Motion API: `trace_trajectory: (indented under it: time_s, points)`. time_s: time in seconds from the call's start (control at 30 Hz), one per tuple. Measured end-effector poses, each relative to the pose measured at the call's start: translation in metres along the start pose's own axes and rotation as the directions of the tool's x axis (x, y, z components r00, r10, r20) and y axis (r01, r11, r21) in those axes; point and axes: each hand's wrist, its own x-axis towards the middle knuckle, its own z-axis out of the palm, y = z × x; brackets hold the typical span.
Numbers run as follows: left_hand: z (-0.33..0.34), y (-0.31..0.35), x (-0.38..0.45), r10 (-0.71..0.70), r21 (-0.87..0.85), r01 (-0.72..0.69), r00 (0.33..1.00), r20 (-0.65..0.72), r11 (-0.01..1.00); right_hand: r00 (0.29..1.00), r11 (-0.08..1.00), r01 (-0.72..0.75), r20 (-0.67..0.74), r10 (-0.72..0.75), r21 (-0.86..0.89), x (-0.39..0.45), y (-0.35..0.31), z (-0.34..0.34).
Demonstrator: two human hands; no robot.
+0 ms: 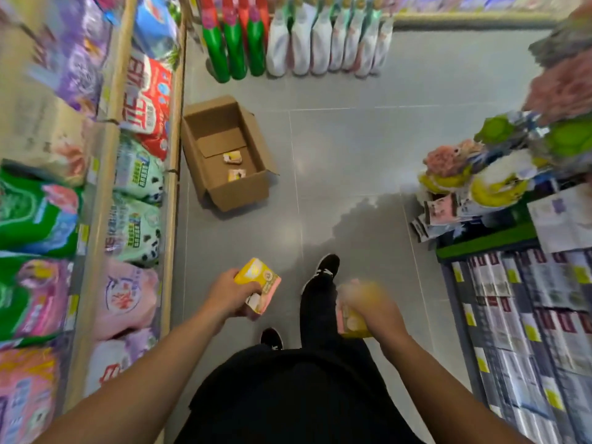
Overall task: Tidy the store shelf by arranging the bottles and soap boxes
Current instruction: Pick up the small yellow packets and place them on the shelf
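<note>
My left hand (pixel 228 291) grips a yellow and pink soap box (pixel 260 280) at waist height over the aisle floor. My right hand (pixel 368 304) grips another yellow soap box (pixel 350 323); it is blurred by motion. An open cardboard carton (pixel 195 155) stands on the floor ahead to the left, with two small soap boxes (pixel 233 158) on its bottom. Green bottles (pixel 235 52) and white bottles (pixel 320 46) stand in a row on the floor at the far end.
A shelf of detergent bags (pixel 137 200) runs along the left. On the right are a rack of sponges and cloths (pixel 480 181) and stacked packs (pixel 528 315). Grey tiled floor (pixel 352 149) lies between them. My feet in black shoes (pixel 326 267) stand below.
</note>
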Motion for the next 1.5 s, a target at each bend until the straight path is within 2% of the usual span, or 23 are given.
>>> trace_trajectory:
  time_s: [0.17, 0.23, 0.43, 0.53, 0.67, 0.8, 0.93, 1.03, 1.13, 1.37, 1.43, 1.5]
  points:
    - [0.002, 0.033, 0.044, -0.160, -0.177, 0.130, 0.973, -0.166, 0.976, 0.989, 0.998, 0.055, 0.141, -0.052, -0.015, 0.086, -0.101, -0.007]
    - [0.001, 0.054, 0.055, -0.218, -0.246, 0.168, 0.957, -0.192, 0.955, 0.978, 0.995, 0.079, 0.196, -0.067, -0.055, 0.116, -0.145, -0.012]
    - [-0.014, 0.124, 0.096, -0.281, -0.433, 0.151, 0.925, -0.256, 0.889, 0.927, 0.952, 0.218, 0.349, -0.133, -0.216, 0.198, -0.281, -0.005]
    - [-0.018, 0.152, 0.124, -0.322, -0.591, 0.110, 0.908, -0.267, 0.799, 0.898, 0.930, 0.282, 0.405, -0.169, -0.236, 0.230, -0.340, 0.011]
    - [-0.029, 0.184, 0.177, -0.399, -0.770, 0.089, 0.889, -0.224, 0.632, 0.871, 0.882, 0.354, 0.454, -0.189, -0.311, 0.269, -0.402, 0.047]
    - [-0.056, 0.216, 0.233, -0.427, -0.810, 0.104, 0.884, -0.191, 0.578, 0.882, 0.819, 0.370, 0.443, -0.161, -0.438, 0.304, -0.459, 0.081]
    - [-0.093, 0.243, 0.299, -0.399, -0.743, 0.151, 0.902, -0.166, 0.652, 0.862, 0.730, 0.430, 0.483, -0.156, -0.532, 0.342, -0.516, 0.116]
    - [-0.114, 0.249, 0.355, -0.408, -0.707, 0.151, 0.889, -0.210, 0.691, 0.844, 0.646, 0.473, 0.520, -0.136, -0.599, 0.383, -0.549, 0.154]
    - [-0.121, 0.246, 0.416, -0.455, -0.713, 0.174, 0.862, -0.223, 0.680, 0.827, 0.570, 0.509, 0.550, -0.116, -0.645, 0.433, -0.574, 0.203]
    - [-0.106, 0.210, 0.603, -0.568, -0.828, 0.150, 0.791, -0.227, 0.540, 0.705, 0.376, 0.681, 0.701, -0.105, -0.629, 0.591, -0.578, 0.378]
    - [-0.099, 0.198, 0.663, -0.600, -0.879, 0.115, 0.770, -0.216, 0.463, 0.686, 0.328, 0.708, 0.719, -0.110, -0.625, 0.643, -0.566, 0.436]
    - [-0.093, 0.184, 0.718, -0.630, -0.898, 0.079, 0.739, -0.238, 0.432, 0.690, 0.311, 0.706, 0.717, -0.098, -0.637, 0.688, -0.550, 0.489]
